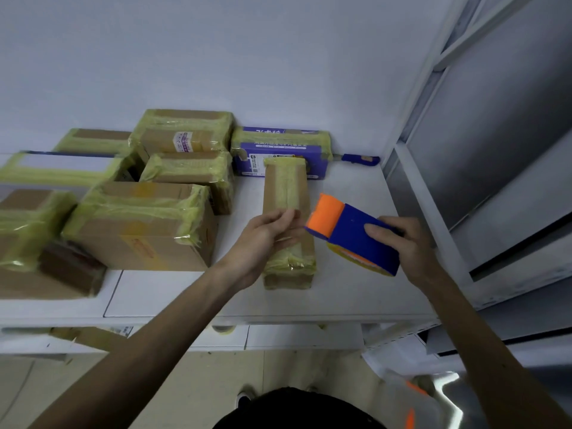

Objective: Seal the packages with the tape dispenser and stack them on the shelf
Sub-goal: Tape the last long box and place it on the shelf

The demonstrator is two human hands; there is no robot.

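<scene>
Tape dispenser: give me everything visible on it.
The tape dispenser looks plastic: blue body, orange front end, a yellowish tape roll showing underneath. The right hand grips the blue body. It is tilted, orange end towards the long narrow box, at that box's right edge; contact there is unclear.

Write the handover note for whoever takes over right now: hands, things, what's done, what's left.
Left hand: on the narrow box, fingers over its taped top; grip or press unclear.
Right hand: grips the tape dispenser, just right of that box.
Done: tape runs along the narrow box's top and over its near end; the taped boxes to its left look sealed.
Left: probably finish this seal, then stack the box with the others on the white shelf.
</scene>
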